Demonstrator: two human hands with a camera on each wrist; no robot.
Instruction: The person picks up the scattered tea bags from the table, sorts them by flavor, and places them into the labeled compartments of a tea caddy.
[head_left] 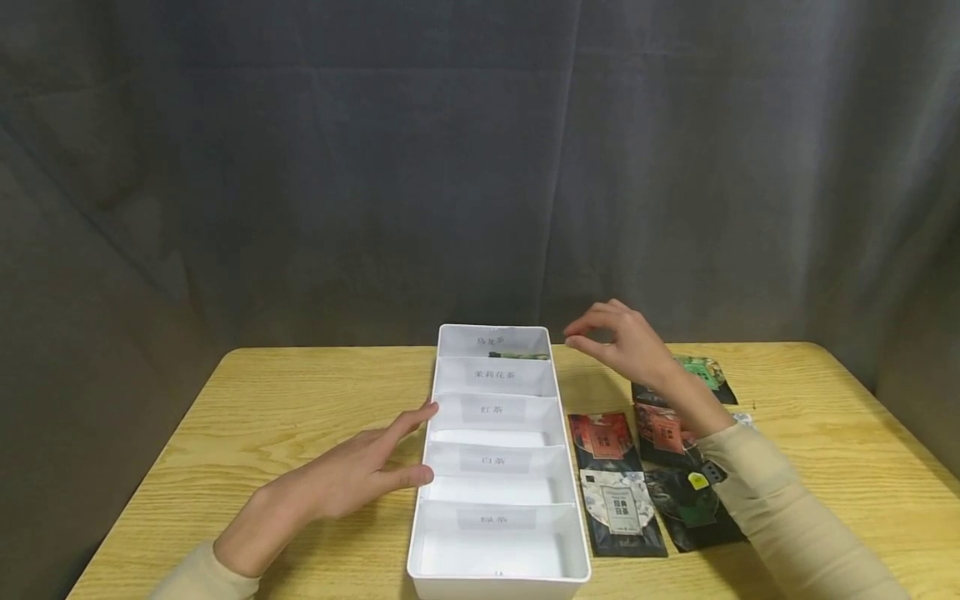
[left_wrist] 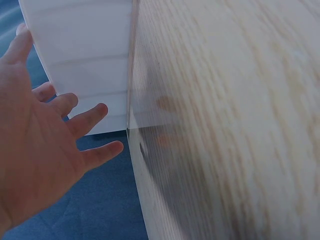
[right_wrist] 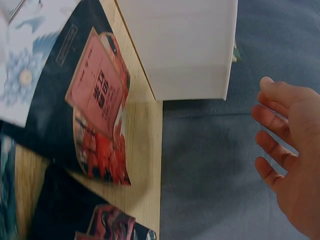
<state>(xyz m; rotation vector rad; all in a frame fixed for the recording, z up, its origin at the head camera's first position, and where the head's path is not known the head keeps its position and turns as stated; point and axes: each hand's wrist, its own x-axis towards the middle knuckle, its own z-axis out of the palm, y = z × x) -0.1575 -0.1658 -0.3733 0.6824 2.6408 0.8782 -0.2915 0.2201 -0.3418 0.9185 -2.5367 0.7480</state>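
A long white divided box point(head_left: 498, 587) stands lengthwise on the table, a paper label in each compartment. My left hand point(head_left: 341, 475) is at its left side, fingers spread, with fingertips and thumb right at the rim. In the left wrist view, the fingers point(left_wrist: 87, 120) extend along the box's outer wall. Beyond the far right corner hovers my right hand point(head_left: 626, 342), fingers loosely bent and nothing between them. A green tea packet point(head_left: 519, 356) lies in the farthest compartment, mostly hidden by the divider. The other compartments show only bare white floor and labels.
Right of the box lie several tea packets: a red one point(head_left: 602, 437), a white floral one point(head_left: 621, 512), another red one point(head_left: 663, 432), a dark one point(head_left: 686, 504) and a green one point(head_left: 708, 377). My right forearm passes over some. A grey curtain point(head_left: 375, 183) hangs behind the table.
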